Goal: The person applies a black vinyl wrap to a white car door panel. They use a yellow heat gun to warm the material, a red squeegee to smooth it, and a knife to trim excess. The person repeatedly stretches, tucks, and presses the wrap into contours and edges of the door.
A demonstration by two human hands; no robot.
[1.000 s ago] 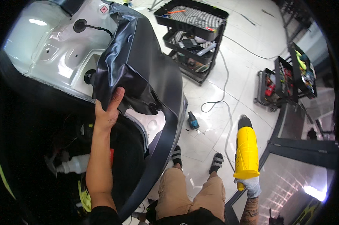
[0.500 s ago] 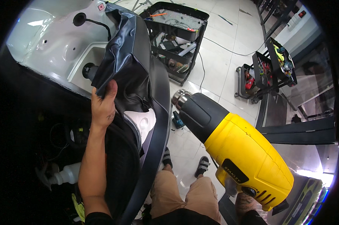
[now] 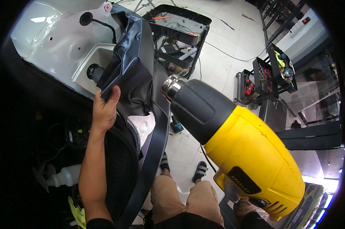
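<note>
A dark grey, satiny vinyl film (image 3: 136, 66) hangs wrinkled over the edge of a vehicle body panel. My left hand (image 3: 105, 108) pinches its lower left corner between thumb and fingers, pulling it taut into folds. In my right hand (image 3: 243, 208), low on the right and mostly hidden behind the tool, is a yellow and black heat gun (image 3: 256, 149). Its metal nozzle points up and left at the film-covered panel edge, apart from it. Below the film a white piece (image 3: 142, 128) of the body shows bare.
Left of the film is a glossy white body cavity (image 3: 54, 49) with a black cap (image 3: 86, 18) on a strap. A black tool cart (image 3: 180, 34) stands beyond the panel, another cart (image 3: 262, 80) further right. A cordless tool (image 3: 176, 126) lies on the tiled floor; a cable (image 3: 229, 57) crosses it.
The heat gun has moved left and slightly up, its nozzle now nearer the panel edge. My left hand keeps its pinch on the film, and the whole view has shifted slightly.
</note>
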